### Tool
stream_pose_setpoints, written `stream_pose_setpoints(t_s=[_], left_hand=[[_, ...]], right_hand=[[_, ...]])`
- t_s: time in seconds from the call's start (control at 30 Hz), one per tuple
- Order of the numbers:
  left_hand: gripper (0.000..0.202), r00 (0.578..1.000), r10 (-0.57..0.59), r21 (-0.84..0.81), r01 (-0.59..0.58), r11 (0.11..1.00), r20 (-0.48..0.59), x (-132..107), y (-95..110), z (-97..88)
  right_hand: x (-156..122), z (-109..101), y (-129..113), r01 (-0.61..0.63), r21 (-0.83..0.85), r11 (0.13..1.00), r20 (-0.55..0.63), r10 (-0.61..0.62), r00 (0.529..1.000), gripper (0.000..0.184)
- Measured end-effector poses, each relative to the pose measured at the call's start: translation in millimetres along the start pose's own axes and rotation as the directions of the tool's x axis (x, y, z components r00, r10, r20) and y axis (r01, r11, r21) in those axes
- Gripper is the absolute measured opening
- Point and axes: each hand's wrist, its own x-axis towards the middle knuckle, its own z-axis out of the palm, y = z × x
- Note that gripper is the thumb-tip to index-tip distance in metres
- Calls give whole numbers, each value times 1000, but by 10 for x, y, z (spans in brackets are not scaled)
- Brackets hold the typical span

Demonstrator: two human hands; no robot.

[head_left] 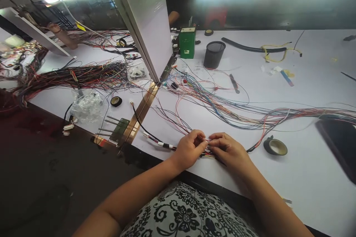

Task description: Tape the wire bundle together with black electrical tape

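Note:
Close to the table's front edge, my left hand [191,149] and my right hand [230,151] meet fingertip to fingertip over a wire harness [207,153]. Both are closed in a pinch on thin wires; the exact spot they hold is too small to make out. A black-sleeved cable with white connectors [167,146] comes out to the left of my left hand. Past my right hand, red and black wires [257,143] run up to a long bundle of coloured wires [222,109] across the table. A roll of black tape [275,146] lies right of my right hand.
A white divider [148,18] rises at the left. Behind stand a green box [187,43] and a black mesh cup [214,55], with a black tube [247,47] alongside. A dark flat device [339,144] lies at right. Left of the divider are a thick wire bundle [83,76] and a plastic bag [89,107].

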Motion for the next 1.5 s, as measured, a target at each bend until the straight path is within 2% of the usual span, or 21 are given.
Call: stream_pose_setpoints(t_s=[0.2,0.27,0.37,0.43,0.5,0.6,0.73,0.83,0.93,1.03,1.13,1.2,1.23,1.27,1.3,1.33,1.37,1.4,1.43,1.47,1.5], left_hand=[[18,999,48,52,-47,998,-1,-24,-15,-36],[18,999,47,32,-47,998,-9,-21,-25,-29],[17,997,-20,-178,7,984,-76,34,-27,-30],[24,973,-149,-408,67,910,-174,111,-15,-82],[38,923,-282,-590,77,803,-263,208,3,-198],[52,846,-380,-684,26,729,-373,358,24,-475],[59,789,-436,-733,-27,680,-433,509,26,-864],[72,779,-448,-800,-112,590,-439,554,22,-1031],[77,828,-398,-834,-143,533,-396,544,9,-1078],[78,836,-330,-784,-176,595,-438,515,-31,-1086],[77,785,-274,-687,-248,683,-555,475,-72,-1099],[73,711,-143,-486,-307,818,-688,413,-67,-1088],[69,676,-32,-331,-318,888,-736,365,-48,-1068],[60,665,92,-164,-313,936,-742,307,-18,-1034],[46,694,202,-19,-297,955,-691,242,23,-985],[29,764,269,78,-278,957,-586,175,73,-920],[15,848,281,117,-256,959,-450,110,129,-843],[11,922,238,95,-219,971,-305,52,189,-756],[17,971,155,18,-154,988,-180,6,250,-667],[24,996,51,-101,-58,993,-79,-27,310,-583],[31,998,-55,-243,56,969,10,-47,368,-510]], right_hand=[[7,-6,77,-98,124,988,-12,100,995,20],[2,-22,69,-94,143,985,-21,98,995,23],[-26,-34,11,-26,103,994,-23,28,999,25],[-50,-35,-43,-5,100,995,18,3,1000,27],[-67,-36,-95,-3,122,992,68,-6,998,34],[-80,-44,-157,-11,170,985,105,-7,994,41],[-94,-50,-217,-171,268,948,45,165,985,55],[-110,-43,-253,-238,330,913,44,237,971,60],[-135,-48,-246,-199,333,922,55,191,980,57],[-172,-78,-155,-94,319,943,41,85,996,45],[-211,-113,-9,-18,310,951,55,1,998,41],[-231,-127,79,11,324,946,64,-33,997,40],[-237,-131,114,23,334,942,58,-45,997,40],[-241,-132,139,35,342,939,50,-56,997,40],[-242,-131,155,46,347,937,40,-64,997,39],[-239,-130,161,57,343,938,36,-74,997,39],[-232,-127,155,75,329,941,39,-93,995,38],[-222,-123,140,102,307,946,56,-125,991,37],[-210,-115,115,142,276,951,85,-171,982,36],[-196,-104,85,191,235,953,121,-224,967,35],[-182,-88,51,243,182,953,157,-273,949,33]])
